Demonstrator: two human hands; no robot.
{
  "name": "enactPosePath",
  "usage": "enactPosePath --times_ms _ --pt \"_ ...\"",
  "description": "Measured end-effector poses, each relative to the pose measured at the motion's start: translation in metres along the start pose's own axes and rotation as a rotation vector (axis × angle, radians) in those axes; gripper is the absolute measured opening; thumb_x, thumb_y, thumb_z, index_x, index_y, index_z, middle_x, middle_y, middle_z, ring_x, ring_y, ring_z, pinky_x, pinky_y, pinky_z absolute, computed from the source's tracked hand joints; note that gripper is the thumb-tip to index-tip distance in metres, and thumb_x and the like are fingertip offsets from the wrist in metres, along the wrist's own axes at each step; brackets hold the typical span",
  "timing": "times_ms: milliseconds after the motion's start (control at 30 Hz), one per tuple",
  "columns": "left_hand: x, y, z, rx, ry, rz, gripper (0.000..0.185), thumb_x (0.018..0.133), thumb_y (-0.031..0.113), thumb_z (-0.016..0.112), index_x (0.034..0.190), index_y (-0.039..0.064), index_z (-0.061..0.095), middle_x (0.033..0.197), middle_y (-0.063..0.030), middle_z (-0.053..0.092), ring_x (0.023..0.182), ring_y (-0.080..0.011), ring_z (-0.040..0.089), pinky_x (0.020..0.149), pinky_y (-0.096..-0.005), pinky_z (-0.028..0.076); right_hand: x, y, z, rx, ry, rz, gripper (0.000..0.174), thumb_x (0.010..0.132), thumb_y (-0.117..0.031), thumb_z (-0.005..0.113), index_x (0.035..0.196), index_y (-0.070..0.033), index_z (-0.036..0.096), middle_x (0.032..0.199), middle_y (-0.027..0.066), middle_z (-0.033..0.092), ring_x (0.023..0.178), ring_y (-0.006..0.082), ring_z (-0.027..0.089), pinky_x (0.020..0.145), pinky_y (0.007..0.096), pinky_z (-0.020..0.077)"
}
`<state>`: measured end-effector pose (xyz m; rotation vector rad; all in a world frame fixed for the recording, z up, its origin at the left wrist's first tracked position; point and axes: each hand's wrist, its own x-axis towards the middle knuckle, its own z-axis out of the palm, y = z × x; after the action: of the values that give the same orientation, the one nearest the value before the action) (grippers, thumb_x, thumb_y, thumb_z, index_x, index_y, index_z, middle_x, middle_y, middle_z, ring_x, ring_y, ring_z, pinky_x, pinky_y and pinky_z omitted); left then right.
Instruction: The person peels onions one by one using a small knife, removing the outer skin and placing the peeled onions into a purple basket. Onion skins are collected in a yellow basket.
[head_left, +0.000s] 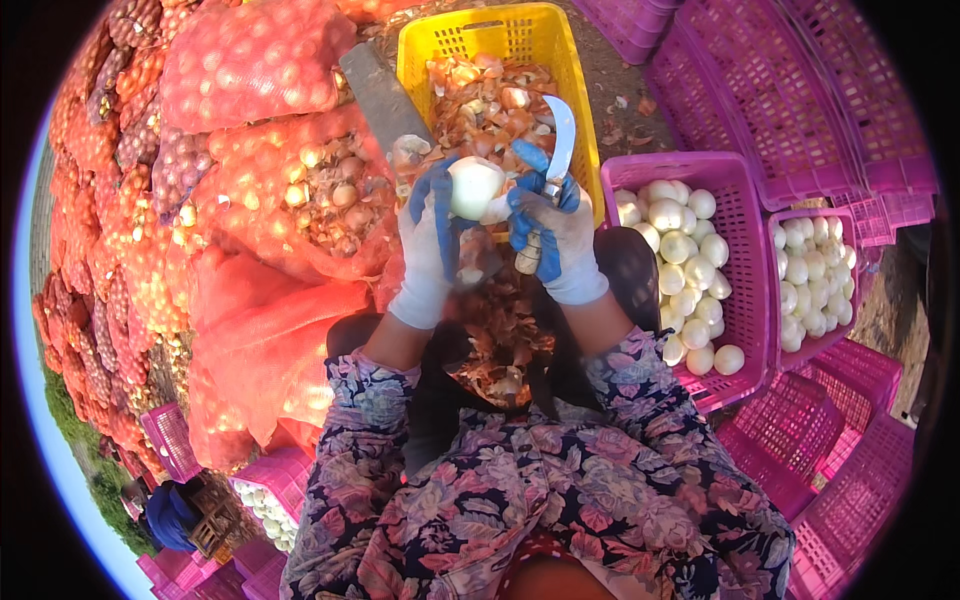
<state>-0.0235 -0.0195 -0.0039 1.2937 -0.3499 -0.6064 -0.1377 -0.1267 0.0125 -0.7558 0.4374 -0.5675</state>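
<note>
A pale peeled onion (478, 187) rests in the fingers of my left hand (427, 225), which wears a white glove with blue-coated fingers. My right hand (559, 225), gloved the same way, grips a curved-blade knife (562, 139) by its worn handle, the blade pointing up and away from me. The right fingertips hold a bit of skin or onion layer against the onion's right side. Both hands are above the near end of a yellow plastic crate (577, 82), which holds brown onion skins (487, 105). More loose skins (510, 330) lie between my knees.
At my right stand two magenta crates of peeled onions, a nearer one (739, 225) and a farther one (814, 352). Stacked magenta crates (765, 82) rise behind them. Red mesh sacks of onions (255, 64) are piled at left. A grey board (382, 94) leans by the yellow crate. Another person (172, 517) is at lower left.
</note>
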Motion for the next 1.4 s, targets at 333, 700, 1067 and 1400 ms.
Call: enactPosePath --times_ms 333,700,1067,1400 --pt "0.006 0.001 -0.008 -0.407 -0.136 -0.154 0.043 0.096 0.031 0.063 0.128 0.003 0.056 0.117 -0.0097 0.066 0.105 -0.0211 0.065 0.088 -0.0332 0.054 -0.005 0.001 0.0 0.369 -0.183 0.067 0.053 0.09 0.0 0.057 0.142 0.003 0.046 0.08 0.0004 0.057 0.057 0.0069 0.052 0.048 0.0219 0.0449" --pt "0.008 0.008 -0.024 -0.744 -0.451 -0.264 0.081 0.088 0.052 0.064 0.146 0.001 0.037 0.134 -0.0232 0.054 0.112 -0.0373 0.061 0.08 -0.044 0.054 0.007 -0.025 -0.024 0.648 -0.233 -0.076 0.059 0.093 -0.006 0.052 0.149 0.001 0.034 0.065 -0.004 0.045 0.054 0.0043 0.045 0.048 0.0196 0.0444" --pt "-0.003 0.03 -0.013 -0.594 -0.479 -0.172 0.094 0.077 0.049 0.075 0.142 -0.007 0.038 0.117 -0.0199 0.062 0.104 -0.0314 0.066 0.079 -0.0406 0.06 0.002 -0.035 -0.019 0.707 -0.29 -0.097 0.062 0.092 -0.007 0.052 0.151 0.001 0.031 0.063 -0.004 0.046 0.051 0.005 0.046 0.045 0.0203 0.0454" --pt "-0.005 0.038 -0.019 -0.01 -0.533 -0.008 0.085 0.06 0.019 0.085 0.136 0.0 0.052 0.128 -0.0139 0.061 0.119 -0.0245 0.06 0.103 -0.0382 0.048 -0.003 -0.046 -0.019 0.586 -0.222 -0.162 0.066 0.091 -0.006 0.053 0.152 0.001 0.029 0.064 -0.0043 0.05 0.048 0.0056 0.047 0.044 0.02 0.0471"
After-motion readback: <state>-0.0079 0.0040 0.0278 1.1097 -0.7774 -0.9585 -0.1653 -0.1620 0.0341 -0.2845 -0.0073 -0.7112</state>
